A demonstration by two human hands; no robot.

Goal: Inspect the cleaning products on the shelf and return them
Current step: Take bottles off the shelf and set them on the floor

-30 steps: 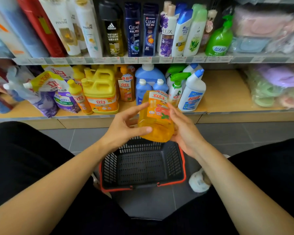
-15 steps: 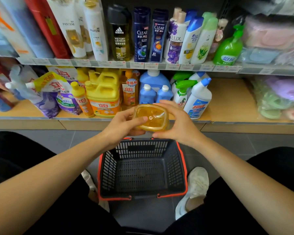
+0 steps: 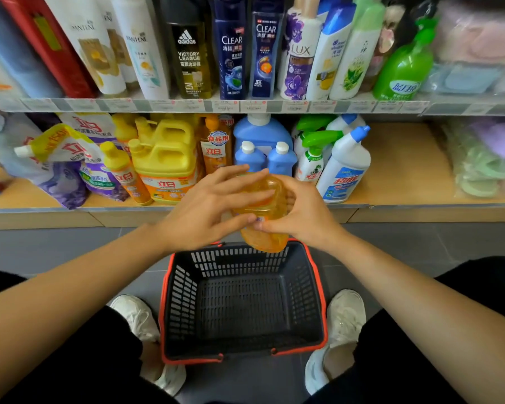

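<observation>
An orange translucent detergent bottle (image 3: pixel 263 239) hangs tilted in front of the lower shelf (image 3: pixel 400 173), above the far rim of the basket. My left hand (image 3: pixel 207 205) holds it from the left, fingers spread over its upper side and thumb underneath. From the right, my right hand (image 3: pixel 303 212) grips it, fingers wrapped behind and thumb at the front. The hands hide most of the bottle, including its cap and label.
A black basket with a red rim (image 3: pixel 318 290) stands on the grey floor between my white shoes. The lower shelf holds yellow detergent jugs (image 3: pixel 165 158), blue bottles (image 3: pixel 263 135) and white spray bottles (image 3: pixel 344 167). Shampoo bottles (image 3: pixel 231 51) line the upper shelf.
The bottle has turned from showing its base to lying tilted with its body down towards the basket. My left hand's fingers have moved over its top. The view has dropped slightly.
</observation>
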